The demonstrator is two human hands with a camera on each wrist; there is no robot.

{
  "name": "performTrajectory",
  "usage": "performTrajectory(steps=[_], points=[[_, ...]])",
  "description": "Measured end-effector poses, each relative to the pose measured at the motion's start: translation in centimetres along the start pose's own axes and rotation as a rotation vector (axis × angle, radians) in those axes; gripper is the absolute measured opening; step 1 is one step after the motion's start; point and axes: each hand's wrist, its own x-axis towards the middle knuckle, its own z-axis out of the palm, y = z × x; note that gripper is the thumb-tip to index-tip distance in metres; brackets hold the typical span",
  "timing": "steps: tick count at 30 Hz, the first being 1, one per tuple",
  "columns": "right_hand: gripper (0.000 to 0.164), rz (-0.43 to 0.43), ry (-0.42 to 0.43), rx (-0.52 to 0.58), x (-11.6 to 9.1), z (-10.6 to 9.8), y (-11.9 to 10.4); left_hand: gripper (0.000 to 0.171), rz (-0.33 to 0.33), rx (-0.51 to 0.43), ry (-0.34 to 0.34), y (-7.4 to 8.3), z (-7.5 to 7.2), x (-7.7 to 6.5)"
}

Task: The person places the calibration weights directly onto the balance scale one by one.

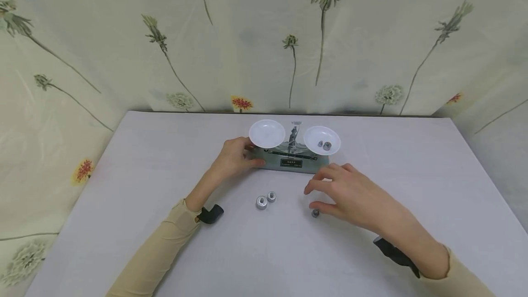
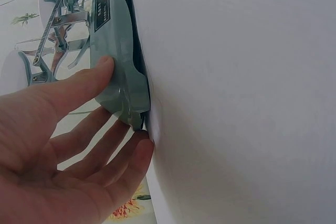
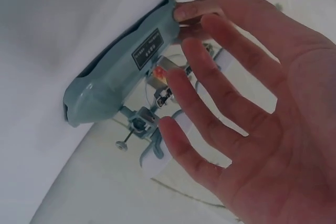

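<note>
A grey-green balance scale [image 1: 291, 163] with two white pans stands near the table's back edge. My left hand [image 1: 236, 157] grips its left end, thumb on the front of the base and fingers around the end, as the left wrist view shows. Two small metal weights [image 1: 327, 146] sit in the right pan [image 1: 312, 136]; the left pan [image 1: 267, 133] is bare. My right hand [image 1: 350, 196], fingers spread and loosely bent, hovers right in front of the scale and holds nothing. A small weight [image 1: 315, 213] lies on the table just by its thumb.
Two larger metal weights [image 1: 261, 202] stand close together on the white table [image 1: 198, 260], in front of the scale and between the hands. Behind the table hangs a pale curtain [image 1: 247, 58] with a flower print.
</note>
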Motion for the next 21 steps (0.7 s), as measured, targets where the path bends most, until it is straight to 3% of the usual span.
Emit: performTrajectory(steps=[21], points=[[0.022, -0.051, -0.072, 0.007, 0.1, 1.8, 0.1, 0.051, -0.014, -0.006, -0.002, 0.1, 0.1, -0.1]])
